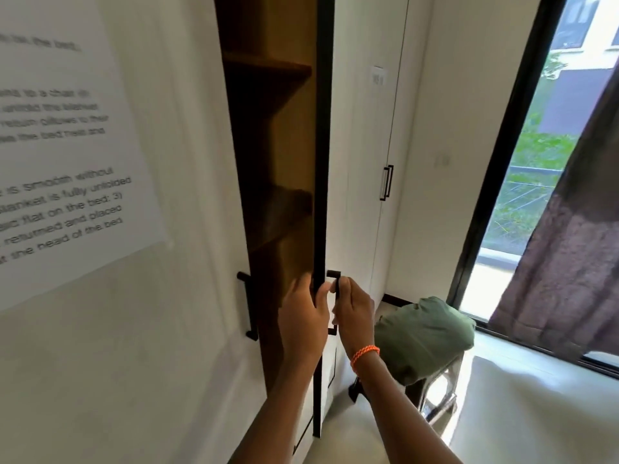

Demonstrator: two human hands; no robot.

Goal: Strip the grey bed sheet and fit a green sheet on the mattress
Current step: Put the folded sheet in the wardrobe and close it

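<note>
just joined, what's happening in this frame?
A person stands at a wardrobe. The left hand grips the edge of the partly open wardrobe door, while the right hand holds its black handle. Wooden shelves show inside. A bundled green sheet sits on a stool to the right. No bed is in view.

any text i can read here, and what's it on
Paper sheet on the left wardrobe door, blurred and cut off at the left edge, only fragments legible:
"the bed"
"to a chair"
"unfold the blanket"
"return pillows to their"
"is smooth without"
"blanket is fully unfolded"
"flat on the bed; 3)"
"returned and placed"
"the head of the bed"
Small label on the right door: too blurred to read.
</note>
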